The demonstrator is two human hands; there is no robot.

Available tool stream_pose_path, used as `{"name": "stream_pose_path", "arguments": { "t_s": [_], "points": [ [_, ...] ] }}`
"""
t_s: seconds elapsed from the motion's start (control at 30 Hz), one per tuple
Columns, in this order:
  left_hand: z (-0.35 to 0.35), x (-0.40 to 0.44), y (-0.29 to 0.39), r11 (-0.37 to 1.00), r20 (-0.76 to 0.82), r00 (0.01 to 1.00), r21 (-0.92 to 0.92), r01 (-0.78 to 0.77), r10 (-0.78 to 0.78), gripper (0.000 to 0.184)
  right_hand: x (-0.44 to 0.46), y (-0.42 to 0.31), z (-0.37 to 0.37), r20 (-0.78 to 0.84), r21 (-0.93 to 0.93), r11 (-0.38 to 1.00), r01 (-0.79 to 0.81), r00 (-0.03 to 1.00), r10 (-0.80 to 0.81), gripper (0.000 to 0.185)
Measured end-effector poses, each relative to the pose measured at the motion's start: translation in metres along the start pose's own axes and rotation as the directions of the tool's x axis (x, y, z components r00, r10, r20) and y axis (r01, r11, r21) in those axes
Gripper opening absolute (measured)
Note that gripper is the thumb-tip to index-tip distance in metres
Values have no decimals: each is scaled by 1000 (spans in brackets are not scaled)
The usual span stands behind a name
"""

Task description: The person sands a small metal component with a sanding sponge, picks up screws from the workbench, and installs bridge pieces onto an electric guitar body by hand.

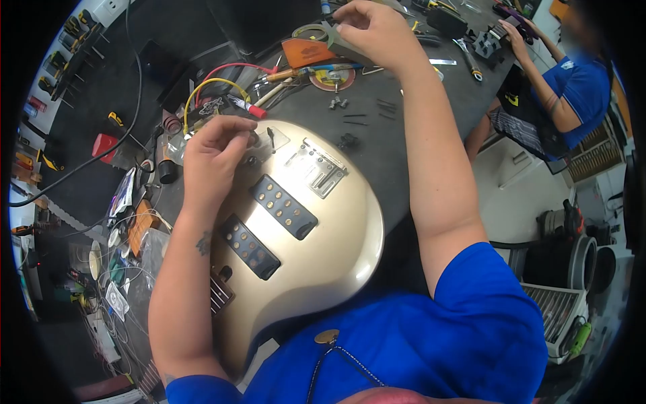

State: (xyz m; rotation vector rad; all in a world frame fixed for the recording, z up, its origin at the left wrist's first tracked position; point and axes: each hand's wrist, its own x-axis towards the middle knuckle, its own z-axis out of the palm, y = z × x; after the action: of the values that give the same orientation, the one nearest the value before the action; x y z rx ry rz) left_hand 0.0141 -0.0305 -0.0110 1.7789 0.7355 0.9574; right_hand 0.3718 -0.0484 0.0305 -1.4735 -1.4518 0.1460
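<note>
A champagne-gold electric bass body (330, 249) lies against my front, with two black pickups (284, 207) and a metal bridge (316, 168); no strings show on it. My left hand (217, 156) rests at its upper left edge, fingers curled beside dark control knobs (253, 160) and a small plate (272, 140) with a dark slot. What those fingers hold, if anything, is hidden. My right hand (380, 34) reaches to the far side of the bench, thumb and fingers bent together above a grey-green block (346, 47). Anything in that pinch is too small to make out.
Thin dark rods (355, 120) and small metal parts (338, 103) lie beyond the body. A red-capped marker (249, 106), an orange piece (306, 52), a tape roll (309, 31) and cables clutter the bench (383, 145). At the right, a co-worker (572, 101) in blue handles a part.
</note>
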Motion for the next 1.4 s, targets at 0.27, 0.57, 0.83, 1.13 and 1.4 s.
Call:
{"name": "stream_pose_path", "arguments": {
  "t_s": [0.27,0.57,0.83,1.13,1.4],
  "points": [
    [-1,1,-1,988,7,999,148,-53,53,18,-19,24,-46,336,-243,961,-128,919,208,22],
    [-3,5,-5,986,29,999,164,-43,38,18,-85,-23,-40,368,-597,752,-279,738,565,23],
    [-2,3,5,952,12,994,287,-108,109,17,-128,-9,-21,201,-606,791,-82,947,251,17],
    [53,-28,65,859,193,949,408,-310,251,19,-149,-76,1,288,-23,916,401,880,-378,15],
    [66,-35,64,827,225,937,445,-344,269,14,-160,-76,-2,238,116,936,332,906,-351,23]
  ]
}}
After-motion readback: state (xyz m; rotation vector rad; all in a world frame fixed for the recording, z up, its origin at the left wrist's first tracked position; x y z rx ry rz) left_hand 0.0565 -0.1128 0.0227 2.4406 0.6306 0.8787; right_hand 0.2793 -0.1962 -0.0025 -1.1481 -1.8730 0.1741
